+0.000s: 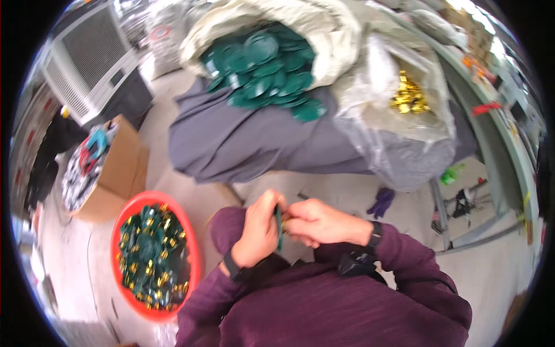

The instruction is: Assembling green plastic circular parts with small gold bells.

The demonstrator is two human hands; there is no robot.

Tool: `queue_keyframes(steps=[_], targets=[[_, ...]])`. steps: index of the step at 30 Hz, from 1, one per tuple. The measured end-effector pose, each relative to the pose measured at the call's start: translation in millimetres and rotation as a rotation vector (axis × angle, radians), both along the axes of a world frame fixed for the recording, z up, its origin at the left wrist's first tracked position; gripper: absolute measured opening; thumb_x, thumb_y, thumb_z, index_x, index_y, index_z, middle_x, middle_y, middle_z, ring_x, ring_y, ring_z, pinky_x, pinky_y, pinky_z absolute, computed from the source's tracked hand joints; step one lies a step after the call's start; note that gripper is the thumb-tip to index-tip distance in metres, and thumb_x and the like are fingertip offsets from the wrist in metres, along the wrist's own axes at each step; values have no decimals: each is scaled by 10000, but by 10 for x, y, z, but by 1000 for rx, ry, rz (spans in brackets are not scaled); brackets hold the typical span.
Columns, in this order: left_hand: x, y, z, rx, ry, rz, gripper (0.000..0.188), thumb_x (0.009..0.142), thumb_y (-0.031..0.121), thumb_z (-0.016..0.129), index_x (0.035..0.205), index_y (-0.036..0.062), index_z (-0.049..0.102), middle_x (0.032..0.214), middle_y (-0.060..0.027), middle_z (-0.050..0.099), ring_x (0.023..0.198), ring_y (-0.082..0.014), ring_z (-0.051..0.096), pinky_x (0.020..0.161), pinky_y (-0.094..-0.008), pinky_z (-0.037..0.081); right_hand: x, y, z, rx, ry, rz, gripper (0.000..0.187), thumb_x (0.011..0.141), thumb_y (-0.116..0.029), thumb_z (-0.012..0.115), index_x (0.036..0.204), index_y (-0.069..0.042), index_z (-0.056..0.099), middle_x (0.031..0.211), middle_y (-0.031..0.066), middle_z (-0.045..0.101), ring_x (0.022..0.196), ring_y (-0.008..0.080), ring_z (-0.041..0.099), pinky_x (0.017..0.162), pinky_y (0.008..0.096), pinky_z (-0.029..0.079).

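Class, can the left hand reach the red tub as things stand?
Probably yes: the red tub stands open near the left sleeve, and nothing visibly blocks it, though the left hand holds a green piece.

Workshop: open sack (338, 43) of green discs (263, 72), plastic bag (404, 159) of gold pieces (409, 97), red basin (195, 254) of parts (148, 248).

A: Specify the floor (491, 283).
B: Pale grey, smooth finish. A thin dark line crosses it at far left.
A: Identify the furniture.
B: A grey-green workbench (490, 150) runs along the right side; its curve follows the lens. A metal frame (481, 233) stands beneath, near floor level. A white louvred cabinet unit (89, 55) with a dark lower section stands at upper left.
A: Lighting?
B: Brightest at upper right; source type cannot be determined.
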State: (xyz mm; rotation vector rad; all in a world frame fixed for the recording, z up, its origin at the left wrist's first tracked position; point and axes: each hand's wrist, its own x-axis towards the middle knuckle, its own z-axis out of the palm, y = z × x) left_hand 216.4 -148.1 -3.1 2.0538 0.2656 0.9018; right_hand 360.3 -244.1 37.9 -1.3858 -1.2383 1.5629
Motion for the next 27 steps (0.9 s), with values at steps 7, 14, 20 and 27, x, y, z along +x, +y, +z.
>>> queue_keyframes(steps=[7, 14, 20, 27], targets=[[1, -110, 79, -1135, -172, -49, 156, 815, -66, 387, 796, 72, 457, 683, 5, 484, 562, -100, 480, 472, -232, 383, -70, -4, -7, 1051, -927, -120, 305, 790, -233, 654, 942, -11, 509, 695, 92, 497, 597, 278, 541, 547, 365, 461], [-34, -172, 89, -1152, -22, -176, 89, 883, 50, 501, 805, 77, 470, 711, 24, 467, 557, -45, 448, 426, -185, 331, -76, -9, -146, 1160, -1058, -4, 332, 756, -211, 683, 910, -11, 467, 678, 74, 496, 574, 247, 552, 487, 359, 458], [47, -8, -164, -521, -88, 11, 86, 874, 50, 393, 818, 47, 457, 724, -12, 463, 672, -88, 431, 593, -236, 377, -119, 60, -290, 898, -713, -86, 267, 798, -151, 638, 885, -13, 426, 680, 161, 552, 562, 361, 560, 484, 423, 439], [-252, 29, -146, -261, -100, 254, 129, 779, 12, 434, 892, 21, 495, 778, -110, 484, 753, -159, 485, 688, -297, 423, -385, 199, -207, 358, -239, -83, 110, 883, -65, 428, 937, 11, 486, 639, 31, 483, 542, 105, 445, 488, 274, 373]])
